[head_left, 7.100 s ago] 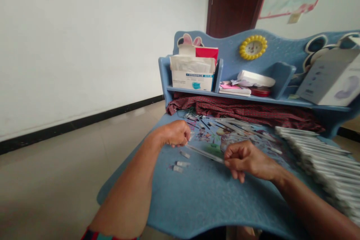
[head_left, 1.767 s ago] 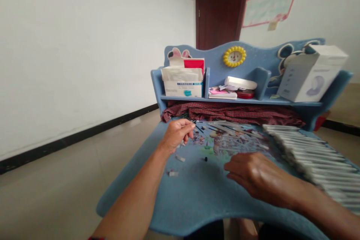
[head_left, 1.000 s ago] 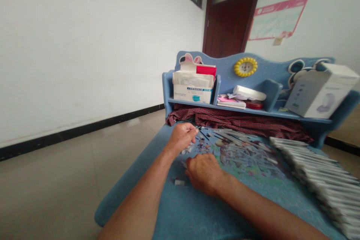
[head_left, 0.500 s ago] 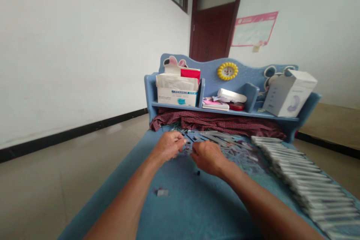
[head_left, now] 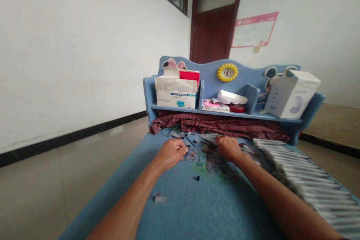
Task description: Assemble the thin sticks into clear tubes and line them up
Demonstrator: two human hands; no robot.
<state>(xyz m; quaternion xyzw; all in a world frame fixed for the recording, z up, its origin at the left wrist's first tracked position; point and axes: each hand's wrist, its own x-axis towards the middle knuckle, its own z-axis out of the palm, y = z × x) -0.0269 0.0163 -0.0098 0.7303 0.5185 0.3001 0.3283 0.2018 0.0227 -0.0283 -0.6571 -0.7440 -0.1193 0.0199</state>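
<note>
My left hand (head_left: 170, 153) rests curled on the blue desk (head_left: 180, 210), fingers pinched together near its far middle; what it holds is too small to make out. My right hand (head_left: 228, 146) reaches farther back, fingers bent down among a scatter of loose pen parts (head_left: 201, 138) lying before the red checked cloth (head_left: 225, 123). A small black piece (head_left: 197, 177) and a clear cap (head_left: 160, 199) lie on the desk nearer to me.
A long row of white pens (head_left: 303, 180) runs along the right side of the desk. The shelf behind holds a mask box (head_left: 176, 95), booklets (head_left: 215, 107) and a white carton (head_left: 291, 93). Bare floor lies left of the desk edge.
My right hand has moved away from my left hand, right and back into the loose parts. My left hand stays in about the same place.
</note>
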